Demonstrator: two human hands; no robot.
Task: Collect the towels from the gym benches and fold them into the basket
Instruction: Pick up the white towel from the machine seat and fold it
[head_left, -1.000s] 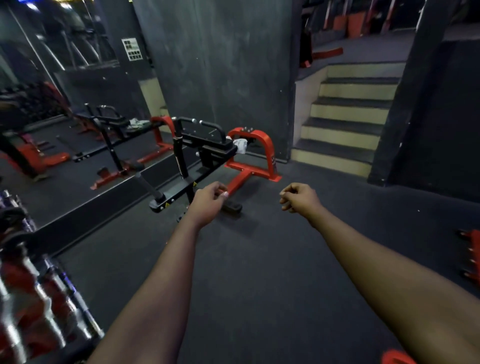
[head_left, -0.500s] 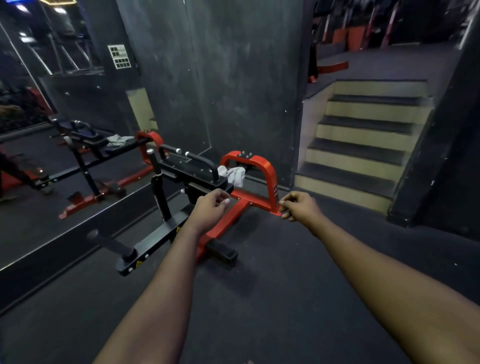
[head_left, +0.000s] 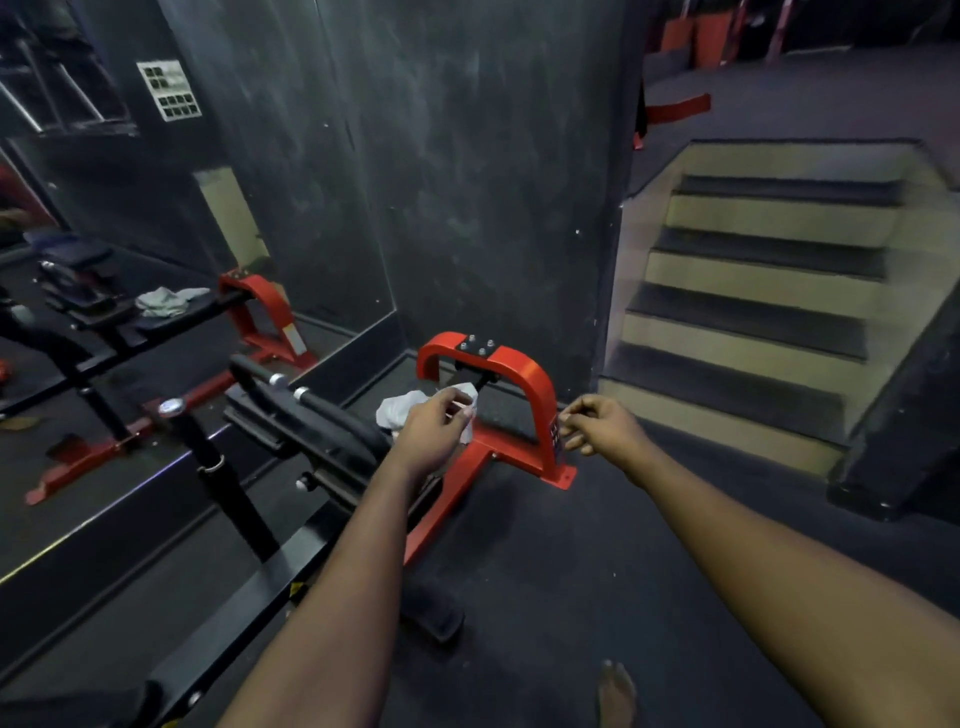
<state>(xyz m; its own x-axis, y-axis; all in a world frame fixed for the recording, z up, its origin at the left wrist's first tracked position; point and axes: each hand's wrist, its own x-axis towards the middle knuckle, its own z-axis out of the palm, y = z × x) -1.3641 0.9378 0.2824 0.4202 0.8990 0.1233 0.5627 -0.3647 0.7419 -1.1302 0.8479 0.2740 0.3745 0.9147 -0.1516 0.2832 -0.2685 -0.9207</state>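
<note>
- Left hand: extended over the far end of the gym bench, fingers curled and pinched together at the white towel. The fingertips overlap the cloth; whether they have closed on it cannot be told from this view.
- Right hand: loosely curled, grasping nothing, hovering just beside the outer leg of the red frame.
- Towel: crumpled in a small heap on the black padded surface, just in front of the red arch at the bench's end.
- Mirror: on the left, it reflects the same bench with a grey-white cloth lying on it; judged to be the same towel, not a second one.
- Basket: not in view.
- Stairs: rise on the right, well apart from the bench.
- Step in hand: collection of the towel from the bench. Judged early; no folding has begun.
- Next move calls for: a firm pinch on the cloth, a lift clear of the red frame and black handles so nothing snags, then the right hand taking an edge to spread it for folding.
</note>
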